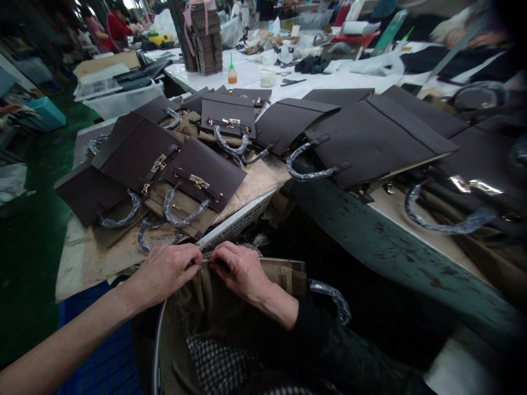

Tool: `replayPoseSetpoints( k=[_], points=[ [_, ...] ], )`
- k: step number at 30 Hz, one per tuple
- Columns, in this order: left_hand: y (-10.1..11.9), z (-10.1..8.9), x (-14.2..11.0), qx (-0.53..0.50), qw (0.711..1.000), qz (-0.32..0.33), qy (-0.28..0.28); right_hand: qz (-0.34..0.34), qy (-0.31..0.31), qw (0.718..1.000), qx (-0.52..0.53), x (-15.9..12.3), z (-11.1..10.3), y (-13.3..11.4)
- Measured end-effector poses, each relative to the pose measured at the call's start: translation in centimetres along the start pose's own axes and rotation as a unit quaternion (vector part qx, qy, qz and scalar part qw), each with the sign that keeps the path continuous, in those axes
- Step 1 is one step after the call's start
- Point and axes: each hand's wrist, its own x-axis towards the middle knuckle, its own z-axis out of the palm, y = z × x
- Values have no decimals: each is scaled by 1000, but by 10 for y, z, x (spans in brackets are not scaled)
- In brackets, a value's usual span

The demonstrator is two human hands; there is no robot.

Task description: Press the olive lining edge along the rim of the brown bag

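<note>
An unfinished handbag [206, 307] lies across my lap, its olive-brown fabric lining facing up and a pale edge running round it. My left hand [175, 269] is closed, thumb and fingers pinching the bag's upper edge. Close beside it, my right hand [241, 271] pinches the same edge with bent fingers. Whatever small detail sits between the fingertips is hidden. A plastic-wrapped handle [335, 299] sticks out on the bag's right side. Black-and-white checked cloth [222, 362] shows below the lining.
Dark brown handbags [209, 173] with wrapped handles and gold clasps lie on the worn board [82, 263] ahead. More bags [374, 137] cover the right-hand table. A glue bottle [232, 74] stands farther back. A blue crate [99, 345] is below left. Other people work in the background.
</note>
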Motion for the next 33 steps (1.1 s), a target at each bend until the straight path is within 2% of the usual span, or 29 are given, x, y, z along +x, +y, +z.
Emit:
replayPoseSetpoints(
  k=[6,9,12,16,21,26,29,31,33],
  points=[
    [0,0,2,-13,1000,0,-7,9,-6,1000,3,0,-1,-1],
    [-1,0,1,-52,998,-31,-13,24,-20,999,-16,1,-4,-3],
    [-1,0,1,-85,995,-38,-17,42,-59,995,-61,4,-8,-6],
    [1,-4,0,-85,995,-8,-53,22,-124,984,-129,11,-10,-13],
    [-1,-13,-8,-55,994,-45,-84,20,-136,979,-148,14,-10,-19],
    [-4,-24,-35,-55,989,-75,-113,16,-171,972,-160,10,-31,-17],
    [1,-29,-58,-51,989,-92,-103,-34,-190,963,-189,5,-48,-22],
    [3,-31,-78,-43,989,-110,-84,-74,-175,959,-211,4,-50,-32],
    [1,-30,-104,-48,989,-129,-62,-112,-156,956,-221,5,-42,-45]
  ],
)
